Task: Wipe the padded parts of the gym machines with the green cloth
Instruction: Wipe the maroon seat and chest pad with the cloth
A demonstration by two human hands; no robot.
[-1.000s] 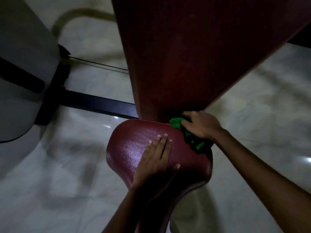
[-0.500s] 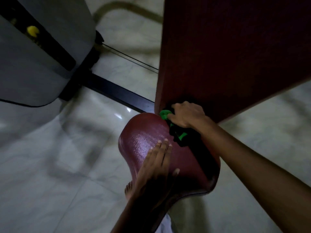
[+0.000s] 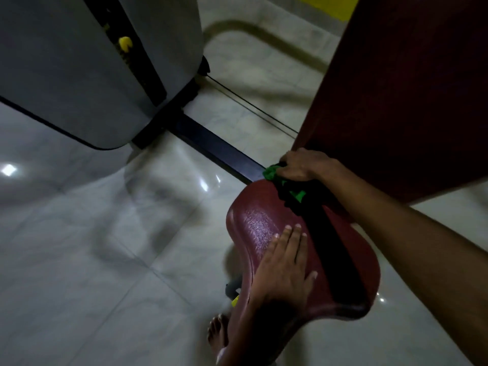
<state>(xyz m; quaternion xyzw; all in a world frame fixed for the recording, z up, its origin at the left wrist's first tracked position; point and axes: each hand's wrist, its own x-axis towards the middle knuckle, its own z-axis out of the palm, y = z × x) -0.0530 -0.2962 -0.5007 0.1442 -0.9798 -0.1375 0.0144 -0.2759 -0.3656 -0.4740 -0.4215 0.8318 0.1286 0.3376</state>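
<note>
A dark red padded seat (image 3: pixel 253 223) sits low at centre right, below a tall dark red back pad (image 3: pixel 401 91). My right hand (image 3: pixel 303 165) grips the bunched green cloth (image 3: pixel 272 172) at the seam where the seat meets the back pad's lower left corner. Part of the cloth trails down onto the seat in my arm's shadow. My left hand (image 3: pixel 285 262) lies flat on the seat, fingers straight and together, pressing on the pad.
A grey weight-stack shroud (image 3: pixel 79 64) with a yellow pin (image 3: pixel 123 43) stands at upper left. A dark frame bar (image 3: pixel 216 149) and a thin cable (image 3: pixel 250 104) cross the glossy tiled floor (image 3: pixel 92 247). My bare foot (image 3: pixel 217 334) is below the seat.
My right hand has slid the cloth leftward along the seam to the back pad's corner. The view has swung left and up. My left hand stays flat on the seat.
</note>
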